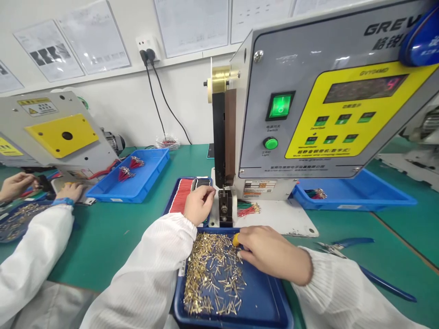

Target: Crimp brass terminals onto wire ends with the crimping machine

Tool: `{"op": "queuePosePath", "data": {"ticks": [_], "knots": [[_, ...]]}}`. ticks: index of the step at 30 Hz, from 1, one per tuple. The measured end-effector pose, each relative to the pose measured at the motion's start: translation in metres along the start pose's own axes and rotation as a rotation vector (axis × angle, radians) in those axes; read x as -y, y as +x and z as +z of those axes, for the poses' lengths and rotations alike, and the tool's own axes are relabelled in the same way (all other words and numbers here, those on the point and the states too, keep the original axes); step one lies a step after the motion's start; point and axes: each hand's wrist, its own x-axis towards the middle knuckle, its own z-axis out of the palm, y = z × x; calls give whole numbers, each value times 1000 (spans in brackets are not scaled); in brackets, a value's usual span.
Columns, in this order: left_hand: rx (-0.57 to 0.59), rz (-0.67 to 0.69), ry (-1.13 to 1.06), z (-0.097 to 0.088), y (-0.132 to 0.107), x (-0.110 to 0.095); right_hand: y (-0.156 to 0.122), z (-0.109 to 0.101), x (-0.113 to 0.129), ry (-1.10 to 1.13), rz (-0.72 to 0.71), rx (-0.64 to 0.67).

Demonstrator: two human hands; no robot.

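Left hand [199, 204]: fingertips drawn together just beside the black crimping head [225, 208]; whether anything is gripped cannot be told.
Right hand [270, 251]: curled over the pin tray [264, 297], with a yellow finger cover [236, 239] worn; its grip cannot be made out.
Gold pins [212, 274]: heaped in the pin tray, mostly toward its left side.
Wire bundle [250, 209]: laid on the white base [284, 221], right of the crimping head.
Pliers [339, 246]: set on the green counter [126, 242].

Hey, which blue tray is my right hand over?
The dark blue tray in front of you, holding loose gold pins. Your right hand is over it; the co-worker's pin tray is far left, other trays hold wires.
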Motion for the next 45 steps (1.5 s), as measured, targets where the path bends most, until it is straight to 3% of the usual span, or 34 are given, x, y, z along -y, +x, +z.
{"op": "queuePosePath", "data": {"ticks": [6, 13, 17, 30, 35, 38, 42, 45], "knots": [[7, -5, -3, -1, 0, -1, 4, 8, 1, 43, 7, -72], [8, 1, 10, -1, 0, 0, 5, -1, 2, 191, 75, -258], [8, 9, 17, -1, 0, 0, 4, -3, 0, 293, 64, -283], [6, 19, 32, 0, -1, 0, 4, -3, -2, 279, 0, -374], [20, 44, 174, -8, 5, 6, 5, 1, -4, 300, -19, -409], [52, -38, 369, -25, 15, 20, 5, 3, -4, 309, -9, -416], [143, -288, 669, -50, 25, 44, 4, 3, -3, 321, -10, -420], [182, -369, 745, -61, 25, 60, 4, 3, -3, 319, -9, -413]]}}
